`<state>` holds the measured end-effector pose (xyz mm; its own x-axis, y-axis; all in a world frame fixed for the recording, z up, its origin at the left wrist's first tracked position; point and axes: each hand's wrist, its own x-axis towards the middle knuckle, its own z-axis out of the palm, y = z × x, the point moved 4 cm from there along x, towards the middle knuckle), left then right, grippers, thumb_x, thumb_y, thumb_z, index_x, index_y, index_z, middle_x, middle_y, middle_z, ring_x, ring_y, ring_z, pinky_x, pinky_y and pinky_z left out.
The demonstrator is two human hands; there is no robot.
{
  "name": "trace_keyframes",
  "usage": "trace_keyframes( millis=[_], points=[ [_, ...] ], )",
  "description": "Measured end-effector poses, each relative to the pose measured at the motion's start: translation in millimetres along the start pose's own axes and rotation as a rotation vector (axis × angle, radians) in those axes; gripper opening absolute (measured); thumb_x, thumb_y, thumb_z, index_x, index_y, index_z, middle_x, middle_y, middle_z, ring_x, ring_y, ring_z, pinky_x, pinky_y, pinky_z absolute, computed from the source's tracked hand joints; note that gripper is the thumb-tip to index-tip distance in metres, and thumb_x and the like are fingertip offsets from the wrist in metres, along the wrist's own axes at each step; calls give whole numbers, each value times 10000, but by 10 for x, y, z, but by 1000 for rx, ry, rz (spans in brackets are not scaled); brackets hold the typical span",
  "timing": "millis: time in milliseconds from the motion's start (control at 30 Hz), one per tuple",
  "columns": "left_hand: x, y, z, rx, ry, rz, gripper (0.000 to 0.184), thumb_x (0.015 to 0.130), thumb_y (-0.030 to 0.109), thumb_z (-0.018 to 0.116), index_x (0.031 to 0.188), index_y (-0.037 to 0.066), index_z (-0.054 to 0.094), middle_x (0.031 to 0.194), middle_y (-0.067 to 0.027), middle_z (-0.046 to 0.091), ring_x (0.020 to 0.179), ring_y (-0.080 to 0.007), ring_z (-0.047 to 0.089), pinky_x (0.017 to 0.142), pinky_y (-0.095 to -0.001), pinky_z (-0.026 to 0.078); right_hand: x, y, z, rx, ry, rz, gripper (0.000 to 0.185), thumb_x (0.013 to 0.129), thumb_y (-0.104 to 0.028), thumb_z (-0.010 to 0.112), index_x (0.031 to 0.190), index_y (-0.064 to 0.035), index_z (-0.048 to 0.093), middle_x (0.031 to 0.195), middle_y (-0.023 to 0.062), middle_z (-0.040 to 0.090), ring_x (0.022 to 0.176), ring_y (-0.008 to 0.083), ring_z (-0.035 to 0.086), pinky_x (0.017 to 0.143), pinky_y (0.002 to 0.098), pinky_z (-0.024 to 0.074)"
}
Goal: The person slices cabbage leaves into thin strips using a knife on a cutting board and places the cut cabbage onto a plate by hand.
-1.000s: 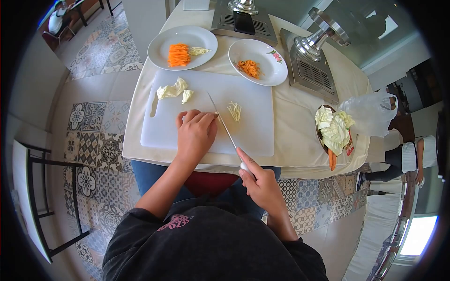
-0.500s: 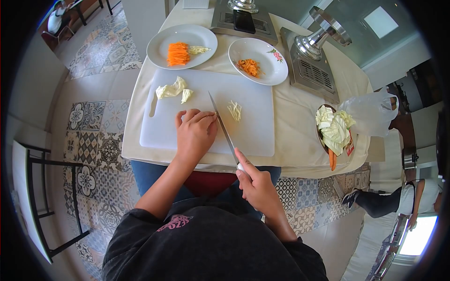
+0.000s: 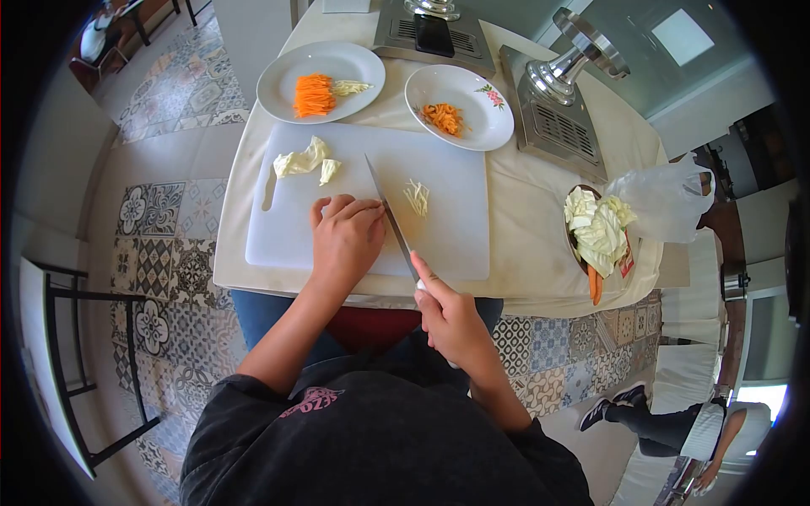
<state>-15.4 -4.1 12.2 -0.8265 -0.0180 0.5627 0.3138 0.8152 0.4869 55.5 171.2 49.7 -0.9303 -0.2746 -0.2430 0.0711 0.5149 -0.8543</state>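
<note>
My right hand (image 3: 451,319) grips the white handle of a kitchen knife (image 3: 391,218), its blade slanting up and left over the white cutting board (image 3: 456,249). Against the blade's left side are the curled fingertips of my left hand (image 3: 348,240), pressed to the board; whatever lies beneath them is hidden. Right of the blade sits a small heap of thin cabbage strips (image 3: 417,197). Larger cabbage pieces (image 3: 302,158) lie at the board's upper left.
Behind the board stand a plate (image 3: 359,63) of carrot sticks and pale strips, and a flowered bowl (image 3: 472,84) with orange shreds. Cabbage leaves (image 3: 601,232) and carrots fill a container at right, near a plastic bag (image 3: 662,198). Metal stands (image 3: 553,126) line the back.
My right hand and the knife have shifted slightly left and nearer my body. My left hand stays curled beside the blade. A person at far right has moved.
</note>
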Motion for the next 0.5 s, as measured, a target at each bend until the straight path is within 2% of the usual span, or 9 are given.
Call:
trace_keyframes(
  millis=[67,167,233,333,500],
  points=[
    [-1,11,-15,4,5,-7,87,821,120,721,895,101,764,1002,33,751,975,-172,640,1018,-501,376,15,-5,22,-47,23,-46,507,1001,-119,542,1501,-123,458,707,266,593,611,427,597,619,411,498],
    [9,53,-76,36,-3,-13,92,795,96,738,884,89,762,1005,16,756,976,-188,653,1010,-456,395,22,-34,44,-134,77,-171,512,991,-125,555,1496,-130,469,678,261,577,595,422,589,601,450,472],
    [-8,51,-78,37,-20,-24,89,800,103,737,886,88,755,1021,13,751,1001,-194,648,1022,-470,384,-9,-4,75,-165,129,-283,516,985,-133,562,1494,-138,474,659,259,564,590,421,588,590,465,453],
    [-16,35,-68,28,-34,-37,89,807,108,733,893,93,750,1034,9,746,1025,-201,642,1035,-483,373,-133,-49,13,-220,68,-104,503,984,-98,573,1480,-146,502,655,204,531,529,238,452,609,313,457],
    [-32,45,-45,59,-45,-10,158,809,106,726,965,115,743,1069,13,735,1077,-222,623,1052,-502,357,-184,15,-142,-283,130,-142,514,949,-101,617,1450,-199,550,655,191,526,538,251,462,597,343,445]
  ],
)
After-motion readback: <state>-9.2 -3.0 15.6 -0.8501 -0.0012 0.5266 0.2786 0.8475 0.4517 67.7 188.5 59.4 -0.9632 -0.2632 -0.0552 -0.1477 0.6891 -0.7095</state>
